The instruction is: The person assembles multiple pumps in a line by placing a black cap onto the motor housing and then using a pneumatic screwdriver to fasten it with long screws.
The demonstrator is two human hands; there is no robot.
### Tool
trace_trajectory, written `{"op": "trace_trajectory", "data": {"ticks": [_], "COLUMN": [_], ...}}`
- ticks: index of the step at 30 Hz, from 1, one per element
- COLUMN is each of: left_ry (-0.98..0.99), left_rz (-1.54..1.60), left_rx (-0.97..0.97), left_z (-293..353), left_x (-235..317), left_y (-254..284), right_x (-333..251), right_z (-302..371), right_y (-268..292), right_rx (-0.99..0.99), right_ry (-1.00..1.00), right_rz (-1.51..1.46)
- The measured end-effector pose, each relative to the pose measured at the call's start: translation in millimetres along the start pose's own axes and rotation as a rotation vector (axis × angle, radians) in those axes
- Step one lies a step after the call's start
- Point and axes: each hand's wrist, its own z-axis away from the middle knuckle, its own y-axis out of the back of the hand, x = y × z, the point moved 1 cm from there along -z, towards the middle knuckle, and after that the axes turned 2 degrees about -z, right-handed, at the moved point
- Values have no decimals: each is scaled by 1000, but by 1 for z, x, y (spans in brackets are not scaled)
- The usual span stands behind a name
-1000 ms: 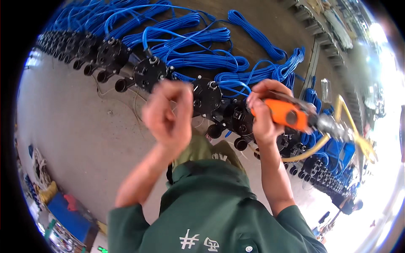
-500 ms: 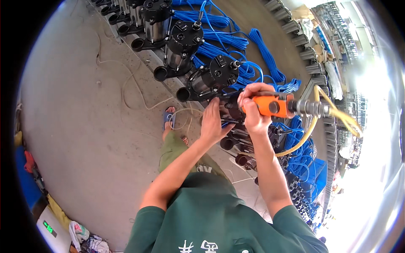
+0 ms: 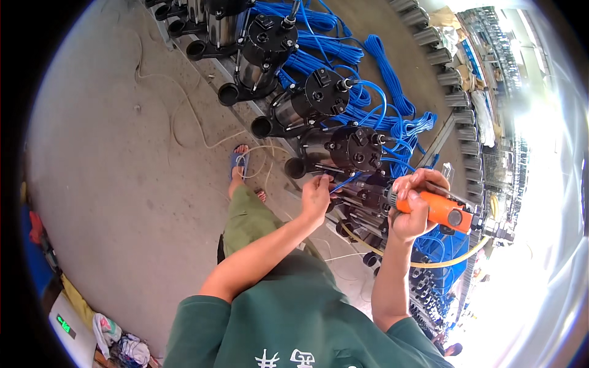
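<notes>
My right hand (image 3: 412,205) is closed round an orange air screwdriver (image 3: 440,210). The tool's dark front end points left over the row of pumps, and a yellow air hose (image 3: 451,264) trails from its back. My left hand (image 3: 316,197) has its fingers pinched together beside the pumps. A thin blue piece (image 3: 347,182) shows just past its fingertips; what the fingers grip is too small to make out. Above the left hand stands a black and steel pump (image 3: 340,147) with a round black lid and a side outlet.
More such pumps (image 3: 316,98) line a metal ledge running from upper left to lower right. Bundled blue cables (image 3: 389,73) lie behind them. A blue crate (image 3: 451,254) and steel cylinders (image 3: 469,132) are at right. A pale hose (image 3: 178,101) lies on the floor (image 3: 110,202).
My right hand has drawn the screwdriver right and toward me, off the pump. The left hand has slid slightly nearer and now pinches. The pumps sit a little higher in view.
</notes>
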Motion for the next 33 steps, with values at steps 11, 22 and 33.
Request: {"op": "trace_trajectory", "data": {"ticks": [11, 22, 33], "left_ry": [230, 224, 221], "left_rz": [626, 597, 572], "left_rx": [-6, 12, -13], "left_z": [-22, -30, -32], "left_x": [2, -4, -2], "left_y": [-11, -8, -1], "right_x": [10, 18, 19], "right_z": [4, -7, -9], "right_y": [12, 16, 11], "right_rx": [78, 93, 106], "right_ry": [-53, -35, -15], "right_rz": [59, 47, 27]}}
